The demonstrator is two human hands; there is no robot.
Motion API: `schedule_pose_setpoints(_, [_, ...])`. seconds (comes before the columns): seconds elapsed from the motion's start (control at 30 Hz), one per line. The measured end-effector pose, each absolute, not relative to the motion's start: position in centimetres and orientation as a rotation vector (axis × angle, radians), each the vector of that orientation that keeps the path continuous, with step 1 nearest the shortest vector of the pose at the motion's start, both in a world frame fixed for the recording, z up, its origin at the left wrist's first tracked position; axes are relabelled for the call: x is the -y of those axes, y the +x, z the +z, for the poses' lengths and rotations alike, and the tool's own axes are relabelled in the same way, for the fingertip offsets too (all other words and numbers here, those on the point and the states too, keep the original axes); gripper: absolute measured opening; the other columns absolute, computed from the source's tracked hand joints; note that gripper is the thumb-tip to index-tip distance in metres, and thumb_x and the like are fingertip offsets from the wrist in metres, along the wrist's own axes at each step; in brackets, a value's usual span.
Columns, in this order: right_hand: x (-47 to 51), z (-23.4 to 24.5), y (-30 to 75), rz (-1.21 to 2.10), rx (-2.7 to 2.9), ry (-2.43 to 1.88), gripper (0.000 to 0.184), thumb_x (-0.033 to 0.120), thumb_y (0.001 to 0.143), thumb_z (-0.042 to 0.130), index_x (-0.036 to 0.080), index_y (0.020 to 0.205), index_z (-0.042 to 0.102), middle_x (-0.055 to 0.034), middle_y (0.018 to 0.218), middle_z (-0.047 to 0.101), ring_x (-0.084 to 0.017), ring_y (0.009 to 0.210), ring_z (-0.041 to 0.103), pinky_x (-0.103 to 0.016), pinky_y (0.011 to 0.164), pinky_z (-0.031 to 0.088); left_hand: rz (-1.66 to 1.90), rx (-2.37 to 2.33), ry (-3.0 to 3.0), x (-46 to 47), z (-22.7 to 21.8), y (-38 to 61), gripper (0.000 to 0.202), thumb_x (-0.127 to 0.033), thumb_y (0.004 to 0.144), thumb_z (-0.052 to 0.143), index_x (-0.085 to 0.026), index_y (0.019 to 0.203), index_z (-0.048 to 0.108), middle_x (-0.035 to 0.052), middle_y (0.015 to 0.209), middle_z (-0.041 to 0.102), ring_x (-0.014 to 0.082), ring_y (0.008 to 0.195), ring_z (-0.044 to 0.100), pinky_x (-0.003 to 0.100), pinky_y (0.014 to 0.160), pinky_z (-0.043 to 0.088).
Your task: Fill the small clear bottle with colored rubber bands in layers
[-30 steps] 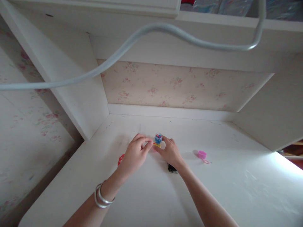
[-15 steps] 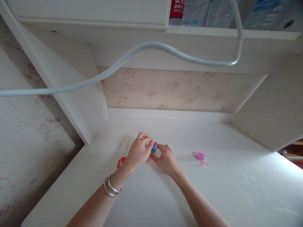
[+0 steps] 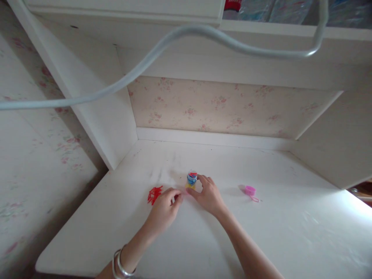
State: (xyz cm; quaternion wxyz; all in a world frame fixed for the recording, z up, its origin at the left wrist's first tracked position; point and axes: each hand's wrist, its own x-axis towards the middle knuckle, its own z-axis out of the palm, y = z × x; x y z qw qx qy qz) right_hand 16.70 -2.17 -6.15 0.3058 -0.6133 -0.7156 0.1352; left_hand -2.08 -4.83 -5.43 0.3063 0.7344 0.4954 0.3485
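A small clear jar (image 3: 192,180) packed with blue, red and yellow bits stands on the white desk (image 3: 261,232). My right hand (image 3: 208,195) curls round its base, thumb and fingers touching it. My left hand (image 3: 165,207) rests on the desk just left of the jar, fingers closed in a pinch; what they hold is too small to name. A little pile of red pieces (image 3: 154,194) lies beside my left hand. Metal bangles (image 3: 122,265) circle my left wrist.
A pink lid with a loop (image 3: 249,191) lies to the right of the jar. A grey cable (image 3: 180,35) hangs across the view. White shelf walls close in the desk at left and right. Bottles (image 3: 261,6) stand on the shelf above.
My left hand has drawn back from the jar's top, down and to the left on the desk. The red pile and the jar now show more fully. My right hand stays at the jar.
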Motion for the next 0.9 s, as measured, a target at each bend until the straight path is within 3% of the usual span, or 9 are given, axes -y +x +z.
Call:
schedule_pose_setpoints(0.17, [4.0,-5.4,17.3,0.216,1.803,-1.663,0.049,0.043,0.076,0.067,0.023,0.119,0.055,-0.0066,0.113,0.062,-0.025,0.099,0.056,-0.038,0.085,0.043,0.663,-1.271,1.999,6.8,-6.9,-2.0,0.026,-0.027,0.09,0.044,-0.019,0.087,0.069,0.0033,0.085,0.07,0.0159,0.079,0.062,0.024,0.069,0.043])
schedule_pose_setpoints(0.3, [6.8,-4.6,16.3,-0.001,1.62,-1.541,0.024,0.037,0.087,0.055,0.021,0.105,0.06,-0.0063,0.101,0.064,-0.021,0.094,0.056,-0.036,0.085,0.042,0.561,-1.303,2.106,7.2,-6.9,-1.7,0.03,-0.029,0.091,0.039,-0.02,0.084,0.068,0.0033,0.085,0.07,0.0166,0.081,0.062,0.025,0.071,0.044])
schedule_pose_setpoints(0.4, [8.2,-4.2,13.9,0.19,1.834,-1.353,0.017,0.027,0.092,0.048,0.021,0.094,0.064,-0.0039,0.091,0.065,-0.016,0.085,0.057,-0.028,0.079,0.042,0.431,-1.304,2.211,7.5,-7.5,-1.5,0.031,-0.026,0.09,0.038,-0.019,0.089,0.068,0.0067,0.088,0.071,0.0195,0.08,0.064,0.029,0.072,0.045])
schedule_pose_setpoints(0.53, [7.2,-4.5,10.5,0.571,2.133,-1.25,0.021,0.022,0.09,0.047,0.023,0.087,0.068,0.0005,0.079,0.066,-0.011,0.07,0.058,-0.021,0.065,0.04,0.312,-1.207,2.346,7.8,-8.3,-1.6,0.035,-0.018,0.082,0.045,-0.013,0.112,0.064,0.0145,0.106,0.069,0.0264,0.092,0.065,0.033,0.074,0.047])
schedule_pose_setpoints(0.63, [4.9,-5.0,9.1,0.676,2.22,-1.281,0.022,0.02,0.086,0.049,0.022,0.078,0.07,0.0023,0.073,0.068,-0.009,0.064,0.057,-0.02,0.059,0.037,0.302,-1.169,2.305,8.1,-7.7,-2.0,0.028,-0.029,0.086,0.047,-0.018,0.096,0.071,0.0087,0.095,0.073,0.0238,0.085,0.066,0.029,0.069,0.047])
schedule_pose_setpoints(0.73, [2.9,-5.4,8.3,0.684,2.344,-1.414,0.024,0.026,0.084,0.052,0.022,0.07,0.071,0.0022,0.064,0.067,-0.01,0.057,0.055,-0.021,0.053,0.033,0.21,-1.148,2.333,8.3,-6.7,-2.2,0.04,-0.038,0.09,0.042,-0.02,0.073,0.073,0.0056,0.073,0.073,0.0208,0.07,0.066,0.028,0.065,0.044])
schedule_pose_setpoints(0.9, [1.9,-5.7,7.2,0.487,2.46,-1.661,0.029,0.049,0.075,0.059,0.024,0.075,0.074,-0.0028,0.073,0.071,-0.018,0.065,0.063,-0.025,0.056,0.039,0.213,-1.116,2.379,8.4,-6.5,-2.0,0.037,-0.039,0.089,0.045,-0.021,0.075,0.074,0.0049,0.076,0.073,0.0199,0.07,0.066,0.027,0.063,0.042])
